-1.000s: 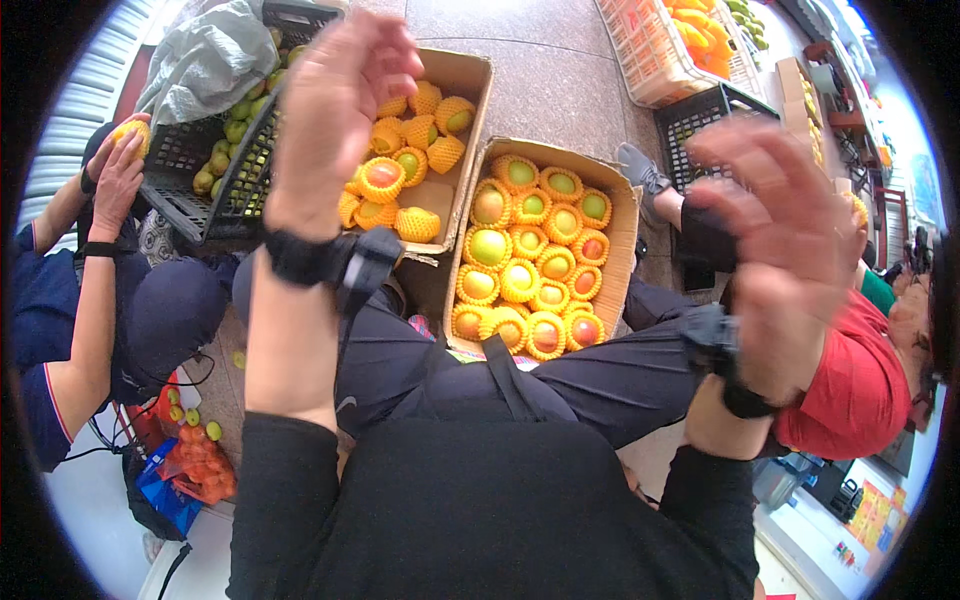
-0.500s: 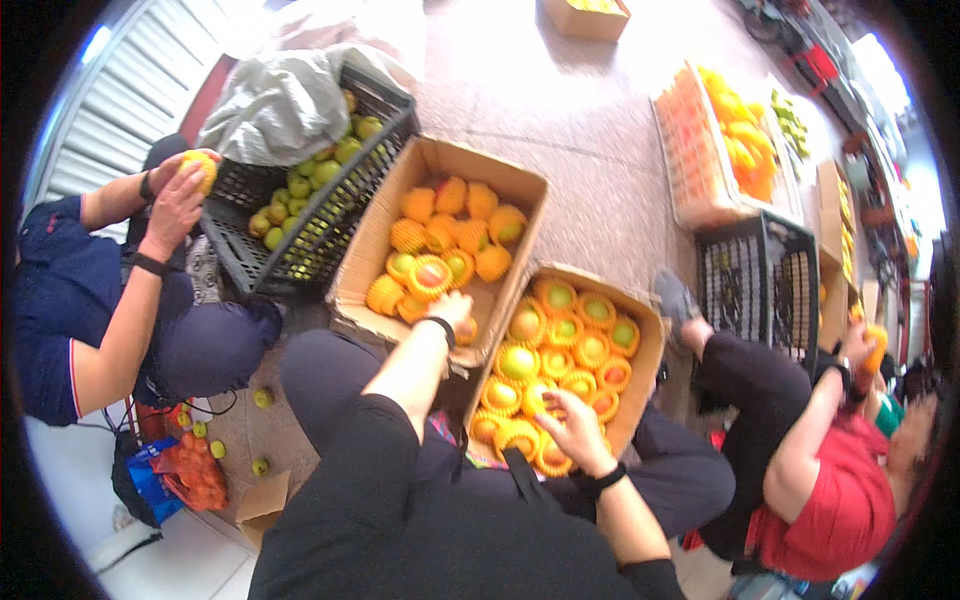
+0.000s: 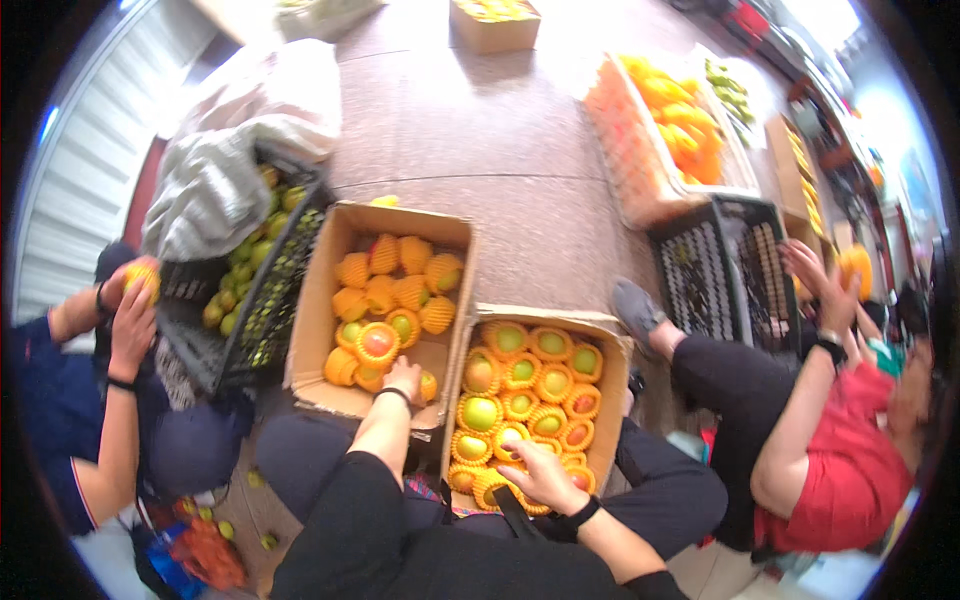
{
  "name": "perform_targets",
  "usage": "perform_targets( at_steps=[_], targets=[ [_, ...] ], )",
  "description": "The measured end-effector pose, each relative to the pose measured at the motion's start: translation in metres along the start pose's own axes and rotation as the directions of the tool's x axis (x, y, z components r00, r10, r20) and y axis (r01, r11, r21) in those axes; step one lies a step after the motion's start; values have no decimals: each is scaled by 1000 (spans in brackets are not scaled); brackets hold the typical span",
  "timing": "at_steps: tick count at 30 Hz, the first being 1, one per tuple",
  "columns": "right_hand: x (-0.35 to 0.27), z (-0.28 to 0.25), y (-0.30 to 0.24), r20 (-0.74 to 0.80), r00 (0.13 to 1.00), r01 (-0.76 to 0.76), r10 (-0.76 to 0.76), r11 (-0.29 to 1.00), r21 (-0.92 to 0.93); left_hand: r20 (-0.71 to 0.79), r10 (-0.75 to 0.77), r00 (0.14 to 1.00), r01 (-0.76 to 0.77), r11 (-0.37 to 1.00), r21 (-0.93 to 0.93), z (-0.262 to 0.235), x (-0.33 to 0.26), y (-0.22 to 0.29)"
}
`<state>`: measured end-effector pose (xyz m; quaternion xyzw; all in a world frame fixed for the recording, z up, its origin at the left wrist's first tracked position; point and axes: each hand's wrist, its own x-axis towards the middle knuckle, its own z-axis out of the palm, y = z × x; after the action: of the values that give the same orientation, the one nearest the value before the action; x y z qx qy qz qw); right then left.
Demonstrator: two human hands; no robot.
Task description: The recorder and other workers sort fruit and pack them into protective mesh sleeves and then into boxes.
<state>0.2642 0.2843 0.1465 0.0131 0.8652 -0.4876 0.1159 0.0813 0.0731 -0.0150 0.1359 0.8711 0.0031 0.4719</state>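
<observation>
My left hand (image 3: 403,380) reaches into the near right corner of the left cardboard box (image 3: 303,350), beside a fruit in a yellow foam net (image 3: 428,386). Its fingertips are hidden, so I cannot tell whether it grips anything. More netted fruit (image 3: 382,292) fills much of that box, and a green-and-red fruit (image 3: 377,343) sits on top. Over the near part of the right cardboard box (image 3: 612,400), my right hand (image 3: 545,478) is open, fingers apart and nothing held. Below it, round green and reddish fruit (image 3: 520,372) stands in rows of yellow foam cups.
A black crate (image 3: 270,310) of green fruit, partly under a pale sheet (image 3: 215,190), stands at left. A co-worker on each side handles yellow-wrapped fruit. To the right are a black crate (image 3: 705,285) and a white basket (image 3: 610,150) of orange-yellow items. Another box (image 3: 495,38) stands far off.
The view has shifted, moving the boxes left and down in it. My left hand stays in the left box and my right hand over the right one. The right co-worker's hand has risen.
</observation>
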Motion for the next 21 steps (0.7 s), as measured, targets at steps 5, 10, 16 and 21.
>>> perform_targets(
  at_steps=[5,10,16,21],
  targets=[
    [3,7,5,35,999,-35,34,999,29,-9,88,996,-88,996,-12,27,18,-23],
    [-2,4,10,-4,992,-123,123,992,-16,-126,113,986,-112,994,17,15,2,1],
    [6,13,3,-82,996,-38,42,998,54,-517,84,852,-77,996,36,24,9,-36],
    [12,17,-2,-219,973,-13,67,970,241,-444,113,889,-448,418,-790,-41,-38,-43]
  ],
)
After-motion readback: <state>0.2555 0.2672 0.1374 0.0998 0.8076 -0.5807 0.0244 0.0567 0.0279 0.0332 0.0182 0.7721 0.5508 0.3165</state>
